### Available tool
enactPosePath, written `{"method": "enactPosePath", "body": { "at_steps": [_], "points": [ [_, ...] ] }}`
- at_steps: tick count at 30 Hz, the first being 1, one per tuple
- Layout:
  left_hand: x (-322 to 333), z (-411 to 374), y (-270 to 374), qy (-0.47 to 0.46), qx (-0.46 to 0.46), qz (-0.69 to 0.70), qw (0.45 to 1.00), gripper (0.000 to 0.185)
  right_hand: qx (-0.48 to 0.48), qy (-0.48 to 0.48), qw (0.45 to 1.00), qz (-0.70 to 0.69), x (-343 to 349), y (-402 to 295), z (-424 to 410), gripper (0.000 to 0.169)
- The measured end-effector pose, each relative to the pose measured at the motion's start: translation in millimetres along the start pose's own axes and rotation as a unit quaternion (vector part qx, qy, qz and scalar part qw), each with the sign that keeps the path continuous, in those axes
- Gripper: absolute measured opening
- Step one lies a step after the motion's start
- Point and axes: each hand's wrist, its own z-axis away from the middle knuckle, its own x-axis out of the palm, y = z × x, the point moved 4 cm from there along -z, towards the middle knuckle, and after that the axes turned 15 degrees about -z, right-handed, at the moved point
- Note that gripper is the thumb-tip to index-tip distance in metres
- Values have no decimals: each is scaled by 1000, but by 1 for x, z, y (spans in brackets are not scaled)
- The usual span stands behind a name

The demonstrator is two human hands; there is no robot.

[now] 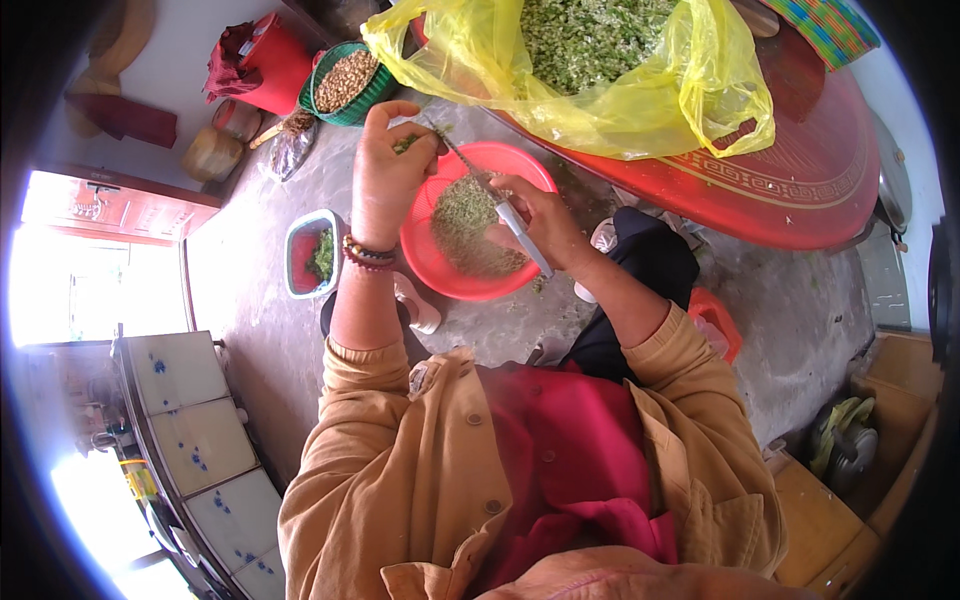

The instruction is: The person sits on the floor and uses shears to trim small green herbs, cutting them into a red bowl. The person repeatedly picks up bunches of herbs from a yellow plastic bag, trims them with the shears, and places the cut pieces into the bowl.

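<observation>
My left hand is raised just left of the red plastic colander, pinching a small green plant sprig. In my right hand is a knife with a pale grey handle. Its narrow, serrated-looking blade points up and left, and the tip comes close to the left fingertips. Whether the tip touches the sprig cannot be made out. Beneath both hands, the colander on the floor holds a heap of small pale green plant bits.
A round red table bears an open yellow plastic bag of green plant bits. A small white-rimmed basin with leaves stands left. Farther off are a green basket of peanut-like pods and a red bucket. An orange-red bag lies right.
</observation>
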Motion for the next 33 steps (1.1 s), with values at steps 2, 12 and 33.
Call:
{"method": "enactPosePath", "body": {
  "at_steps": [2,12,33],
  "points": [
    [-2,-1,1,-26,-17,91,995,30,-9,13,1000,-7,-3,1,1,51],
    [33,-32,50,-232,-73,426,871,19,51,17,991,119,-8,0,1,45],
    [187,-195,89,-51,338,-375,861,25,20,24,983,181,-16,-1,1,48]
  ]
}}
